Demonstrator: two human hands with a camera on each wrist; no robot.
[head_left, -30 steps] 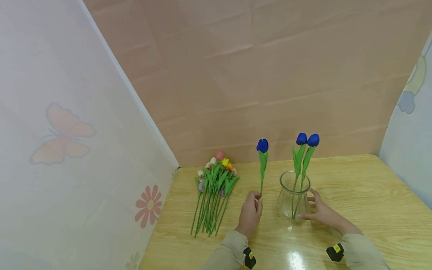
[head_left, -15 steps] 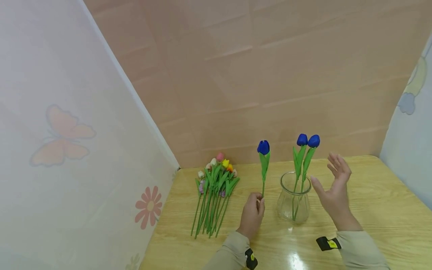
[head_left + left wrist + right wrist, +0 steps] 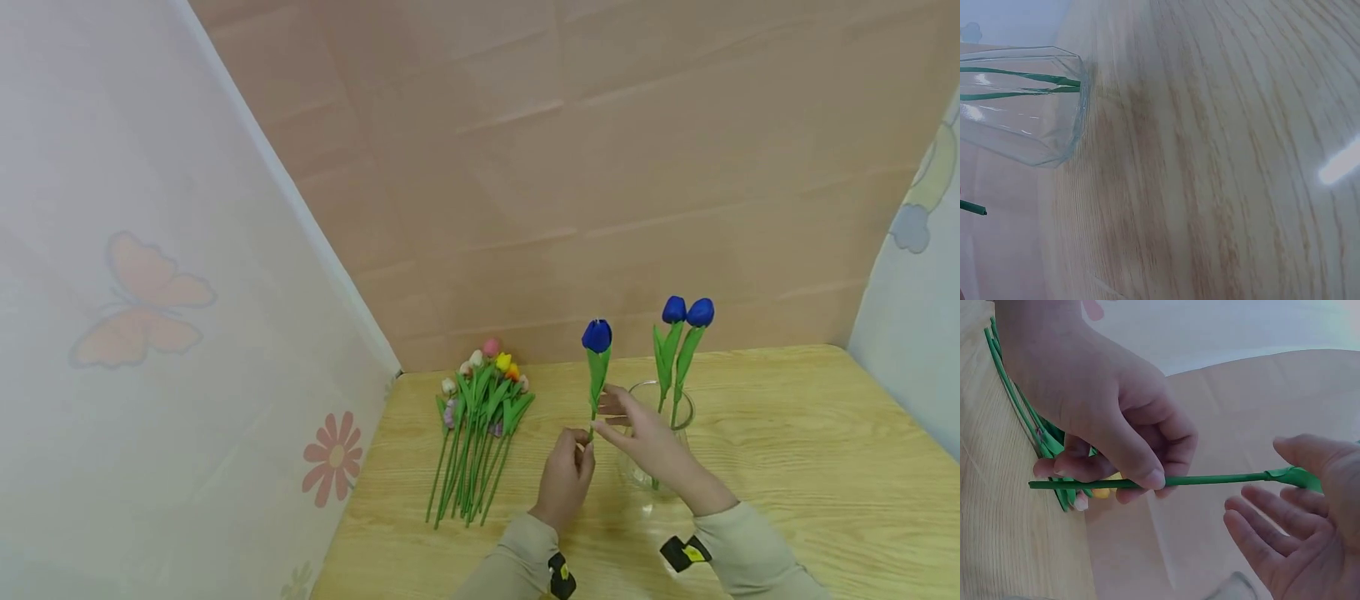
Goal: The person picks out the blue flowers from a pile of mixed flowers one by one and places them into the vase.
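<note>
My left hand [image 3: 564, 479] pinches the green stem of a blue tulip [image 3: 597, 336], which stands upright above the table. The right wrist view shows the left thumb and fingers on the stem [image 3: 1210, 480] near its lower end. My right hand [image 3: 651, 442] is beside the same stem, higher up near the leaves, its thumb and fingers spread on either side without closing on it. Behind the right hand stands a glass vase [image 3: 636, 479], partly hidden. Two more blue tulips [image 3: 701, 312] stand in it; their stems reach its bottom in the left wrist view.
Left of the hands, a bunch of tulips [image 3: 476, 425] in pink, white, yellow, orange and purple lies on the wooden table [image 3: 810, 450]. A brown backdrop [image 3: 525, 208] rises behind the table, with a pale printed panel [image 3: 225, 350] on the left.
My right hand has let go of the vase, lifted away to its right, then moved left across it to the held tulip's stem. The left hand with the tulip has shifted slightly right.
</note>
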